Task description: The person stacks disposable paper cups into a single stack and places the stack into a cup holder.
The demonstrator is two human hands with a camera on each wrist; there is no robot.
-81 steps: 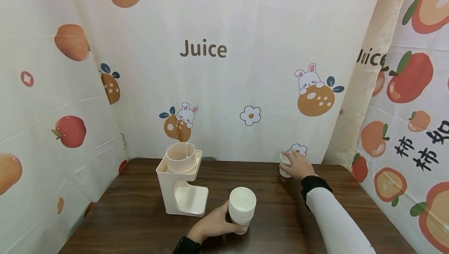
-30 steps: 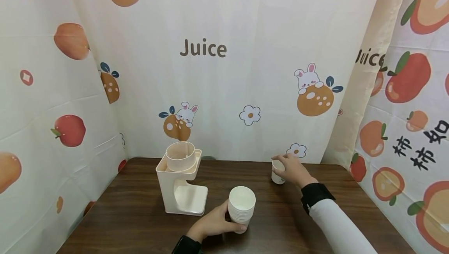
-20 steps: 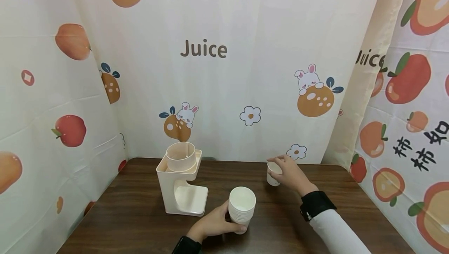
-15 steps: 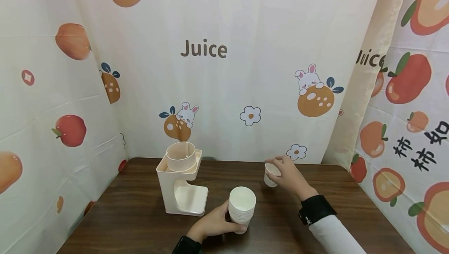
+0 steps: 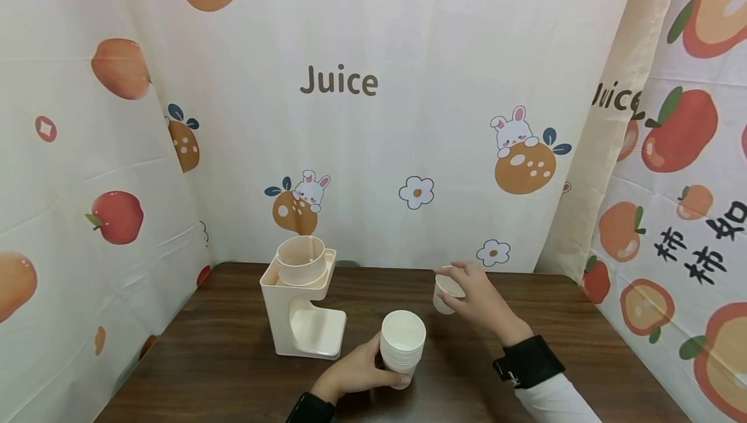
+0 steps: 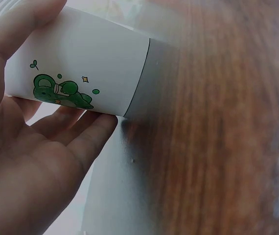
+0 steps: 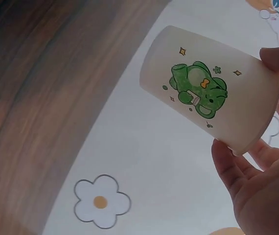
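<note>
My left hand (image 5: 358,369) grips the lower part of a stack of white paper cups (image 5: 403,345) near the front middle of the table. In the left wrist view the stack's bottom cup (image 6: 90,54) carries a green bear print, with thumb and fingers on either side of it. Farther back and to the right, my right hand (image 5: 481,300) pinches a single paper cup (image 5: 445,293) near its rim. The right wrist view shows this cup (image 7: 198,88) with a green cartoon bear on its side, the thumb and fingertips at its wide end.
To the left of the stack stands a cream-coloured juicer-like stand (image 5: 286,319) with a round open container (image 5: 300,264) on top and a flat foot. A dark wooden table (image 5: 222,351) lies beneath everything. Printed fabric (image 5: 373,137) hangs behind and at both sides.
My right hand has brought the single cup from the back right of the table leftward and a little nearer. The left hand and the stack have stayed in place.
</note>
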